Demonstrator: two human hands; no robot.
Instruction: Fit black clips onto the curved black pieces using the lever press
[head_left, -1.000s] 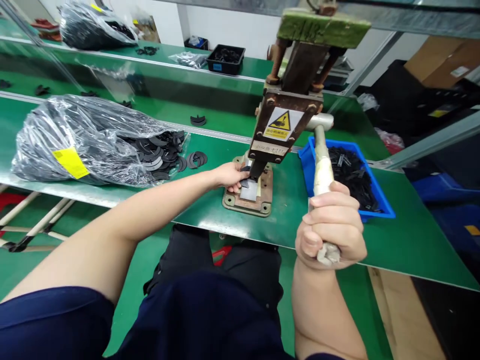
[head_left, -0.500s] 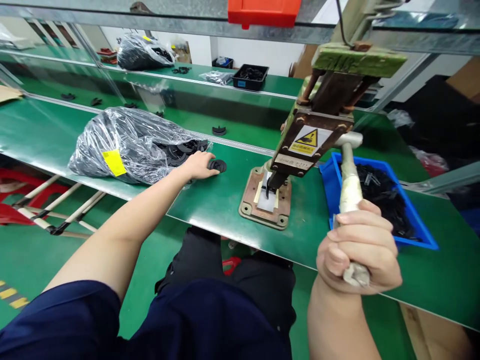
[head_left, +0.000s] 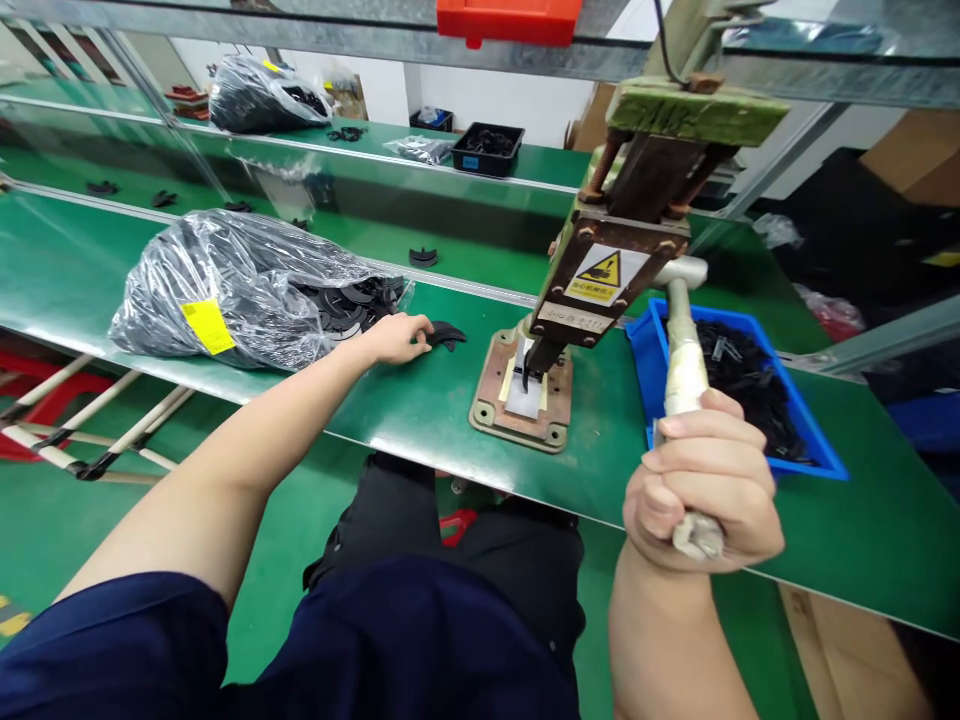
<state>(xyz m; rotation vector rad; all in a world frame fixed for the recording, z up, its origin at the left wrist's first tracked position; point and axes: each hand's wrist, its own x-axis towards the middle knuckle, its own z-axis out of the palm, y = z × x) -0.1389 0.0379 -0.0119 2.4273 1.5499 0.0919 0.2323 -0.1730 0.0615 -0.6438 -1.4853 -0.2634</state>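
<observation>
where the left hand (head_left: 397, 340) meets its left end, the black part (head_left: 448, 332) is by the bench (head_left: 375, 412) top, between bag (head_left: 187, 270) and press (head_left: 645, 185). its long axis runs left to right, free tip pointing right. those fingers are narrow; whether they grip it, i cannot tell. the right hand (head_left: 705, 485) wraps the lever (head_left: 684, 335), near the blue bin (head_left: 652, 358).

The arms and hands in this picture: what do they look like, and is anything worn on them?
The left arm has a short, plain navy-blue sleeve; below it the arm is bare. The right arm is bare where visible. No gloves, rings or watch show on the left hand or right hand.
</observation>
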